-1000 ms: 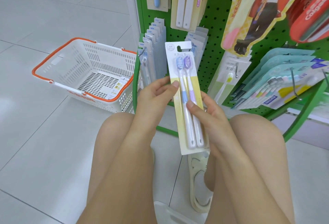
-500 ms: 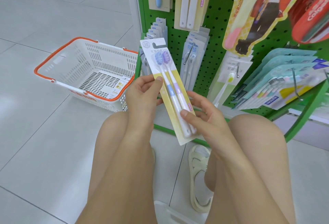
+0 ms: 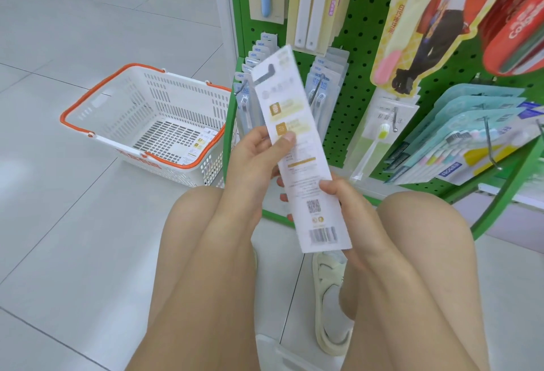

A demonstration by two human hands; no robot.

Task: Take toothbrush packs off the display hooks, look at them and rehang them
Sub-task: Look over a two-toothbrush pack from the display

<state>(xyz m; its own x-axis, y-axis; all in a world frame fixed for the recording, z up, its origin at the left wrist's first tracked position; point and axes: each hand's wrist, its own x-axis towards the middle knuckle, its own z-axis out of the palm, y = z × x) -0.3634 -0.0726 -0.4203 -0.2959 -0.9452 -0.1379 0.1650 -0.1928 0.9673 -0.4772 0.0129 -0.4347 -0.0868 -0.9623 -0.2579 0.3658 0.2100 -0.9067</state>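
Two hands, toothbrush pack (image 3: 300, 146) upright, hanger-hole up-left.

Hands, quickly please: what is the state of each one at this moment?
Left hand: closed on the toothbrush pack, thumb pressing its printed back.
Right hand: closed on the same pack's lower part, thumb on top.

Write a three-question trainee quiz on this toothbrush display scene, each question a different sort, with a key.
1. True or false: the pack shows its printed back, barcode at the bottom.
2. Which hands hold the pack? A) left hand only B) right hand only C) both
3. Fill in: the basket on the floor has an ____ rim.

Key: 1 true; 2 C; 3 orange.
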